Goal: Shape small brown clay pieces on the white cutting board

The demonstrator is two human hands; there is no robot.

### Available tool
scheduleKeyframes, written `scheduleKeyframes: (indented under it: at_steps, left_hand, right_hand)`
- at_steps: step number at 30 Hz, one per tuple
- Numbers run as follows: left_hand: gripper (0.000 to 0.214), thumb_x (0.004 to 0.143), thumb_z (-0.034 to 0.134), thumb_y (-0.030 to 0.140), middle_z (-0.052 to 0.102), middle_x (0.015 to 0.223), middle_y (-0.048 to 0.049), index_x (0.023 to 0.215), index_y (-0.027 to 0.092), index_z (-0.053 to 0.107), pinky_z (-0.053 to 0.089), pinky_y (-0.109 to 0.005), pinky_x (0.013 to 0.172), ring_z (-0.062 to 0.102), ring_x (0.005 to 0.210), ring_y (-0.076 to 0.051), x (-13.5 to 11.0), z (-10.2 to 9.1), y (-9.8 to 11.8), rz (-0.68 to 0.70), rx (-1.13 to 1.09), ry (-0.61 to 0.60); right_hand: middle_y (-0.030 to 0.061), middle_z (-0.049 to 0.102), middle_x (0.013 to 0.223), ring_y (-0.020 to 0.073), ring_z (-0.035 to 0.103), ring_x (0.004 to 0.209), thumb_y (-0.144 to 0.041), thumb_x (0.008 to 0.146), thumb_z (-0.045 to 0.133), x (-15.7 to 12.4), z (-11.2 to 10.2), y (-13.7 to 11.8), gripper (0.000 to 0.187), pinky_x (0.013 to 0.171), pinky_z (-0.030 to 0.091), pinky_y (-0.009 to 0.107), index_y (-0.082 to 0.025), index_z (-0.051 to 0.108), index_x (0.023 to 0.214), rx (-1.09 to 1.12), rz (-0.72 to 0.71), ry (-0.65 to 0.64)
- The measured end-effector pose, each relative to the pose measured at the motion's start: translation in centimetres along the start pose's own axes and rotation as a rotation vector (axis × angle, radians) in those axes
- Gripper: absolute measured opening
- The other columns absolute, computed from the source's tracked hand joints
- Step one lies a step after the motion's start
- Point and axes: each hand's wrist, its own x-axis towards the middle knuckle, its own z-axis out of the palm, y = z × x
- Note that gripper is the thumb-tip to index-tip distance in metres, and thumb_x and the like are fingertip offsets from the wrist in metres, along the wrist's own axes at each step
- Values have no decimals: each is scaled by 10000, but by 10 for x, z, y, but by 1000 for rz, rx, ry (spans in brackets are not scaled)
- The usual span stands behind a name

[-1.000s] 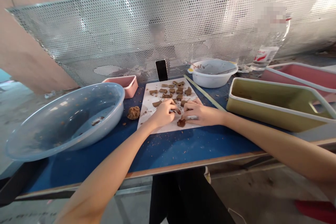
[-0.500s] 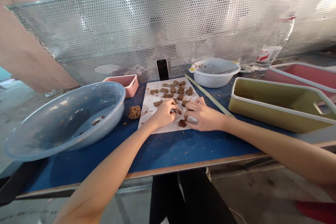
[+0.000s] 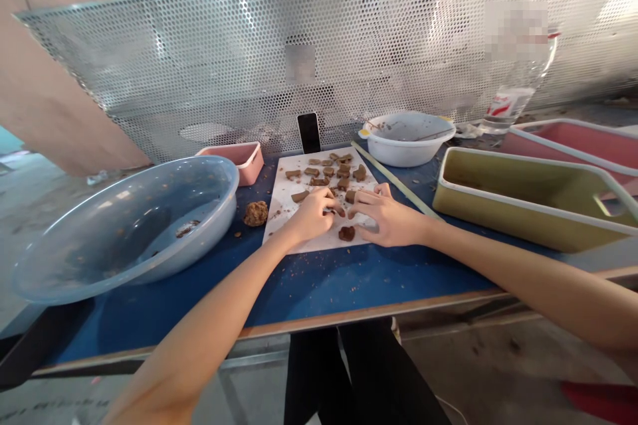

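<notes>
On a white board (image 3: pixel 279 212) lie several small brown clay pieces (image 3: pixel 312 172), grouped toward its far half. My left hand (image 3: pixel 312 212) rests on the board with its fingers curled onto a brown clay piece (image 3: pixel 339 210) whose end shows past the fingertips. Facing it from the right, my right hand (image 3: pixel 386 216) has its thumb and fingers apart, the fingertips close to that same piece. A darker clay lump (image 3: pixel 346 233) sits by the right thumb, at the board's near edge. Crumbs are scattered over the board.
Left stand a large blue basin (image 3: pixel 222 212), a pink box (image 3: pixel 253 166) and a rough clay lump (image 3: pixel 256 213). A phone (image 3: pixel 310 133) leans behind the board. Rightward are a pale strip (image 3: pixel 399 182), white basin (image 3: pixel 406 154), olive bin (image 3: pixel 513 202), pink bin (image 3: pixel 573 139) and bottle (image 3: pixel 511 103).
My right thumb and fingers have spread slightly and shifted away from the darker lump, which now shows more fully. My left hand has barely moved.
</notes>
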Motion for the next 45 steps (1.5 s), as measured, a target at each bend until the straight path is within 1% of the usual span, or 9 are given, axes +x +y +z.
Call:
scheduleKeyframes:
  at_steps: [4, 8, 10, 14, 20, 28, 34, 38, 45]
  left_hand:
    - [310, 821, 542, 34, 641, 1054, -89, 913, 188, 794, 546, -456, 1029, 618, 1094, -283, 0, 1, -5, 5, 6, 24]
    - [337, 809, 526, 30, 648, 1042, -84, 911, 193, 802, 550, -445, 1023, 626, 1079, -274, 1, 3, -7, -4, 3, 38]
    - [356, 804, 518, 22, 651, 1032, -79, 910, 201, 807, 548, -443, 1028, 627, 1077, -270, 1, 4, -8, -4, 6, 41]
    - [357, 818, 515, 26, 657, 1040, -76, 914, 208, 807, 547, -446, 1035, 624, 1090, -270, 1, 5, -8, 3, 13, 49]
    - [314, 821, 522, 48, 653, 1050, -80, 879, 206, 787, 548, -451, 1046, 626, 1105, -283, 1, 2, -4, -28, 40, 36]
    - [320, 816, 527, 37, 670, 1041, -81, 893, 202, 790, 558, -444, 1034, 640, 1074, -275, 1, 1, -2, -28, -3, 49]
    - [353, 810, 523, 29, 670, 1050, -81, 908, 212, 807, 560, -459, 1050, 638, 1089, -278, 0, 0, -2, -38, -8, 38]
    - [364, 817, 522, 23, 675, 1051, -83, 906, 212, 820, 559, -457, 1063, 642, 1093, -275, 1, 0, 0, -40, -12, 42]
    - [366, 824, 526, 6, 671, 1043, -78, 900, 208, 822, 565, -431, 1041, 642, 1090, -266, 0, 0, 1, -39, -15, 46]
  right_hand:
    - [65, 630, 1071, 245, 595, 987, -310, 1015, 633, -1, -6, 7, 206, 937, 337, 427, -230, 730, 1178, 116, 38, -53]
    - [90, 607, 1175, 296, 565, 1154, -364, 1008, 700, 1, -4, 9, 352, 1004, 387, 463, -277, 727, 1348, 180, 30, -142]
    - [104, 601, 1237, 313, 543, 1221, -371, 1011, 714, 2, -2, 8, 381, 1051, 399, 494, -296, 728, 1384, 199, 24, -177]
    - [116, 599, 1300, 331, 531, 1274, -386, 1037, 706, 4, 0, 6, 300, 1115, 383, 554, -317, 775, 1321, 222, 44, -219]
    - [97, 614, 1294, 321, 537, 1297, -392, 1017, 747, 4, 3, 8, 228, 1125, 373, 527, -299, 789, 1220, 236, 33, -179]
    - [86, 600, 1154, 304, 563, 1165, -465, 975, 784, 2, 7, 2, 264, 1064, 376, 519, -227, 730, 1076, 157, 82, -120]
    - [90, 612, 1184, 310, 554, 1191, -451, 927, 847, 0, 6, 0, 351, 1068, 368, 510, -248, 738, 1193, 181, 83, -134]
    - [82, 632, 1170, 285, 577, 1152, -406, 922, 864, -2, 8, 1, 270, 1037, 364, 469, -241, 765, 1111, 195, 36, -117]
    - [74, 640, 1123, 279, 596, 1103, -353, 889, 846, -3, 6, -3, 218, 1038, 372, 468, -224, 755, 1040, 178, 59, -103]
